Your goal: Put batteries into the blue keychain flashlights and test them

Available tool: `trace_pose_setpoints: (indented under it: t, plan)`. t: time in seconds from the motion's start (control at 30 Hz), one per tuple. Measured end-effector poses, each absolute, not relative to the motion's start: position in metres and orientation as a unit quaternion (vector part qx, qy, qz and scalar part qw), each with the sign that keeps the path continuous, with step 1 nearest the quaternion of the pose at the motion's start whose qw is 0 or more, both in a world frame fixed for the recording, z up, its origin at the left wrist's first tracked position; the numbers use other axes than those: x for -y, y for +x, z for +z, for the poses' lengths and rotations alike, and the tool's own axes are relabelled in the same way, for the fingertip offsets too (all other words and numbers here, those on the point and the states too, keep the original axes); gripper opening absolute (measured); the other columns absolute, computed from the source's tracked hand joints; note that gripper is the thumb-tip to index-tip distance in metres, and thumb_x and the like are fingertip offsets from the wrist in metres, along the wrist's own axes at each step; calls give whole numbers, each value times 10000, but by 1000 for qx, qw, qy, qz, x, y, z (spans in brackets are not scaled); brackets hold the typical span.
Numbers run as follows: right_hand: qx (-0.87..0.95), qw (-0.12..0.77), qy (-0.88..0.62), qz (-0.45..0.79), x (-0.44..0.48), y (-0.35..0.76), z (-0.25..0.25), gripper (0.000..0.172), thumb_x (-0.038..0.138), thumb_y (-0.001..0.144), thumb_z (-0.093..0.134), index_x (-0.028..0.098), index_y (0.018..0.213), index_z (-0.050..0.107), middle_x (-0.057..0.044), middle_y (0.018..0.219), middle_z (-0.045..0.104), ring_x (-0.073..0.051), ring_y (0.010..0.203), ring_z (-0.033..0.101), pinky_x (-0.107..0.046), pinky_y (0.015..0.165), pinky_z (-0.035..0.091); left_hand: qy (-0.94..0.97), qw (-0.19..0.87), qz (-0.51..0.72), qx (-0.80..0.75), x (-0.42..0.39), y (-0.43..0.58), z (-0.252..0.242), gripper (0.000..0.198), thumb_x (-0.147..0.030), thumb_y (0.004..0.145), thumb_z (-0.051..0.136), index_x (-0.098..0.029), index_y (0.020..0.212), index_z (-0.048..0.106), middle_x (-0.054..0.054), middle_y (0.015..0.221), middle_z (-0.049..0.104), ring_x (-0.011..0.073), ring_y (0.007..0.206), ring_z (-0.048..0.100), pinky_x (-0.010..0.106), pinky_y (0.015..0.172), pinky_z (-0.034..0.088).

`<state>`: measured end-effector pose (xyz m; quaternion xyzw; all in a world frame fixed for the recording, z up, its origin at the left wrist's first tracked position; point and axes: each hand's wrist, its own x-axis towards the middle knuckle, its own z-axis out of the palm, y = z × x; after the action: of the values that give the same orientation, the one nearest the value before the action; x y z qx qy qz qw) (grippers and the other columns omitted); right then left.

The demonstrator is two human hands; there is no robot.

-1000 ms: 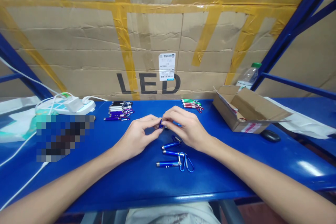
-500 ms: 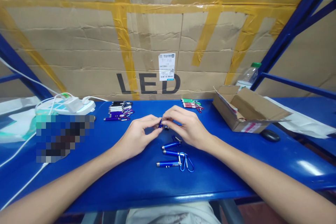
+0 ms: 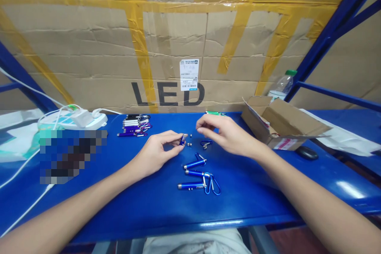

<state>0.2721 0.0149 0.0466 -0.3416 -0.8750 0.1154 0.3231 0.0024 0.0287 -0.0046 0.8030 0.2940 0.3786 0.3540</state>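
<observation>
Blue penlight barrel [image 3: 182, 140] is pinched, tilted, in the left hand [image 3: 156, 151] over the blue table [image 3: 149, 202]; it's judged light, stiff, probably slick, best gripped round its sides. Right hand [image 3: 226, 134] is loosely curled; whether anything's held there can't be told.

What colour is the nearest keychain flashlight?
The nearest keychain flashlight is blue with a silver tip, seen best in the head view.

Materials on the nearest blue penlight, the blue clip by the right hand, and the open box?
Nearest blue penlight: likely anodised metal; glossy blue, silvery tip. Blue clip: probably coated metal, judging by its shine; plastic possible. Open box: looks like cardboard; matte brown, folded flaps.
</observation>
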Motion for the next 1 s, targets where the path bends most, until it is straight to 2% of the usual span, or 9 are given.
trace_pose_setpoints:
  t: [0.1,0.27,0.5,0.77,1.0]
  plan:
    - [860,325,-377,114,-16,282,49,133,278,1086,594,193,1030,680,-30,927,725,-171,787,632,-295,756,480,759,421,387,-312,-33,1,-8,369,-341,936,779,-158,1255,798,105,1204,770,239,1072,768,383,1023,611]
    - [850,401,-318,127,-14,262,37,132,270,1070,642,207,1175,693,-66,1140,737,-187,949,681,-328,894,528,747,457,372,-308,-34,0,-6,380,-354,920,805,-181,1259,804,83,1156,767,236,1047,769,395,1023,609]
    - [858,406,-289,124,-12,236,23,55,201,1062,650,199,1029,694,-35,972,680,-180,891,656,-305,820,514,812,378,346,-279,-30,0,1,262,-302,984,728,-192,1203,824,63,1062,754,196,976,704,318,906,578]
    - [867,415,-262,90,-11,236,24,51,202,1079,620,205,1064,668,-57,1018,673,-196,953,645,-324,853,530,845,326,335,-259,-28,0,11,233,-259,1029,675,-197,1205,814,69,1125,754,201,1040,677,320,988,526]
    - [865,418,-265,85,-6,232,21,82,197,1104,562,215,1110,642,-65,1071,649,-197,988,633,-334,887,536,861,292,331,-252,-23,0,16,233,-241,1048,646,-189,1214,800,66,1092,731,197,1041,666,303,990,523]
